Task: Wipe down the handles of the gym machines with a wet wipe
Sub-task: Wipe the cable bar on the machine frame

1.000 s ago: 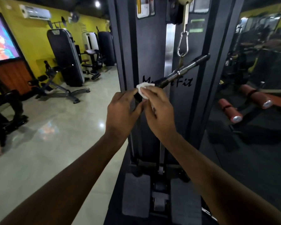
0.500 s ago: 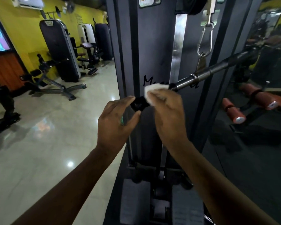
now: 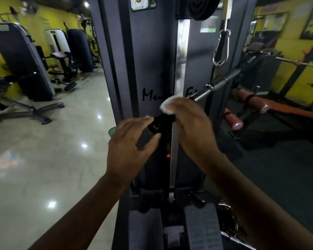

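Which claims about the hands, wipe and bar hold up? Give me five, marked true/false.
1. The right hand grips the wet wipe against the bar handle. True.
2. The left hand holds a second wipe. False: it holds nothing, its fingers spread beside the bar handle's black end.
3. A steel carabiner hangs above the bar handle. True.
4. The wet wipe is blue. False: it is white.
5. The bar handle lies level. False: it slopes up toward the right.
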The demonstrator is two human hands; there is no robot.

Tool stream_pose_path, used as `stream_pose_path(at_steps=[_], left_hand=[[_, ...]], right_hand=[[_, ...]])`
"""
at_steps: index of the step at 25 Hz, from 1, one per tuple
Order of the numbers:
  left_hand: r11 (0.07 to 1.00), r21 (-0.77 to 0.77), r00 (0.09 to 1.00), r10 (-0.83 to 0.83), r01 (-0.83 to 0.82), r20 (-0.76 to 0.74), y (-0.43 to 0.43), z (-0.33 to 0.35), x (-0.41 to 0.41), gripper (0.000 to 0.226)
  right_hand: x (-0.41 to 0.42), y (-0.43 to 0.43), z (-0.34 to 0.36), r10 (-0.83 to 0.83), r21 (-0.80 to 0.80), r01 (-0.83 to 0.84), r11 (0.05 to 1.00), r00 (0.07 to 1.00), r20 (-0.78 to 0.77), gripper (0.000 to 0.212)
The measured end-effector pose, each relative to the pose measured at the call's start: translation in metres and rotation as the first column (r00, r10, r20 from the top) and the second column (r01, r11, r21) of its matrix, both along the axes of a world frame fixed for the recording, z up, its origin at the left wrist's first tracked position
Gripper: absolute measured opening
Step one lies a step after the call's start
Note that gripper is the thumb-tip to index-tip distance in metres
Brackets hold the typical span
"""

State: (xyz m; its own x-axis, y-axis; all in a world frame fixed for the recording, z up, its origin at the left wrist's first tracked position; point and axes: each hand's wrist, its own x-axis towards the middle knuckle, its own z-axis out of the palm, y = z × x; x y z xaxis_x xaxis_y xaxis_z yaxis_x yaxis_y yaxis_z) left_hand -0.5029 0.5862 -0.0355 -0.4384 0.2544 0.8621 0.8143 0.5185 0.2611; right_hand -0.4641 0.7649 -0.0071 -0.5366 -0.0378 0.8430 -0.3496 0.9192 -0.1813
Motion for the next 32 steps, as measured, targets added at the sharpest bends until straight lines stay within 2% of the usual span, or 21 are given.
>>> stream_pose_path(at_steps=[1, 2, 3, 5, 8, 9, 10, 11, 12, 14, 15, 16, 19, 21, 22, 25, 26, 29, 32], left_hand=[[1.000, 0.008, 1.000, -0.017, 0.017, 0.003, 0.000, -0.001, -0.002, 0.043], [0.999, 0.009, 1.000, -0.030, 0.030, 0.005, 0.000, -0.001, -0.004, 0.043], [0.999, 0.007, 0.999, -0.040, 0.040, 0.011, 0.000, -0.001, -0.006, 0.043], [0.999, 0.012, 0.998, -0.046, 0.045, 0.052, 0.001, -0.002, -0.010, 0.045], [0.995, 0.055, 0.993, -0.088, 0.084, 0.079, 0.003, -0.002, -0.013, 0.045], [0.993, 0.058, 0.992, -0.106, 0.102, 0.066, 0.004, -0.002, -0.015, 0.044], [0.991, 0.058, 0.991, -0.123, 0.120, 0.056, 0.004, -0.001, -0.016, 0.043], [0.989, 0.058, 0.989, -0.136, 0.133, 0.054, 0.004, 0.000, -0.017, 0.042], [0.988, 0.062, 0.988, -0.142, 0.138, 0.058, 0.004, 0.000, -0.018, 0.042], [0.988, 0.063, 0.988, -0.143, 0.139, 0.066, 0.005, 0.000, -0.017, 0.041], [0.988, 0.055, 0.987, -0.147, 0.144, 0.062, 0.005, 0.000, -0.017, 0.041], [0.988, 0.042, 0.987, -0.149, 0.147, 0.056, 0.004, 0.000, -0.018, 0.041], [0.991, 0.045, 0.989, -0.130, 0.127, 0.071, 0.000, 0.000, -0.022, 0.042], [0.989, 0.069, 0.987, -0.133, 0.128, 0.087, -0.001, 0.002, -0.022, 0.043], [0.989, 0.069, 0.987, -0.139, 0.134, 0.083, -0.002, 0.003, -0.023, 0.043], [0.990, 0.047, 0.990, -0.136, 0.134, 0.042, -0.003, 0.006, -0.022, 0.043], [0.991, 0.047, 0.991, -0.129, 0.127, 0.037, -0.003, 0.007, -0.022, 0.043], [0.991, 0.033, 0.991, -0.128, 0.127, 0.048, -0.003, 0.009, -0.021, 0.044], [0.992, 0.021, 0.991, -0.125, 0.124, 0.052, -0.004, 0.006, -0.017, 0.045]], right_hand=[[0.000, -0.002, -0.005, 0.010, 0.105, -0.013, 0.994, 1.000, 0.023, 0.034], [-0.001, -0.002, -0.008, 0.010, 0.145, -0.014, 0.989, 1.000, 0.028, 0.034], [-0.004, -0.001, -0.008, -0.017, 0.092, 0.016, 0.996, 1.000, 0.012, 0.033], [-0.006, 0.002, -0.003, -0.077, -0.146, 0.070, 0.987, 0.996, -0.044, 0.033], [-0.003, -0.016, -0.018, -0.085, -0.124, 0.075, 0.989, 0.993, -0.081, 0.032], [-0.002, -0.022, -0.024, -0.115, -0.217, 0.087, 0.972, 0.986, -0.123, 0.029], [-0.004, -0.025, -0.028, -0.175, -0.401, 0.096, 0.911, 0.970, -0.166, 0.026], [-0.008, -0.023, -0.027, -0.219, -0.607, 0.061, 0.792, 0.957, -0.189, 0.023], [-0.011, -0.021, -0.024, -0.198, -0.780, -0.041, 0.625, 0.958, -0.209, 0.020], [-0.018, -0.025, -0.021, -0.104, -0.922, -0.265, 0.282, 0.947, -0.304, 0.015], [-0.021, -0.032, -0.023, -0.114, -0.934, -0.305, 0.187, 0.937, -0.329, 0.016], [-0.022, -0.039, -0.025, -0.127, -0.939, -0.307, 0.156, 0.936, -0.327, 0.017], [-0.024, -0.050, -0.030, -0.031, -0.931, -0.316, 0.184, 0.945, -0.327, 0.014], [-0.026, -0.050, -0.031, -0.034, -0.931, -0.335, 0.146, 0.939, -0.343, 0.009], [-0.025, -0.051, -0.032, -0.050, -0.926, -0.337, 0.169, 0.935, -0.350, 0.008], [-0.017, -0.064, -0.037, 0.045, -0.845, -0.304, 0.440, 0.947, -0.317, 0.006], [-0.015, -0.067, -0.038, 0.043, -0.820, -0.287, 0.495, 0.951, -0.307, 0.007], [-0.014, -0.068, -0.036, 0.000, -0.795, -0.277, 0.540, 0.944, -0.330, 0.006], [-0.005, -0.062, -0.037, -0.020, -0.617, -0.124, 0.777, 0.975, -0.222, 0.010]])
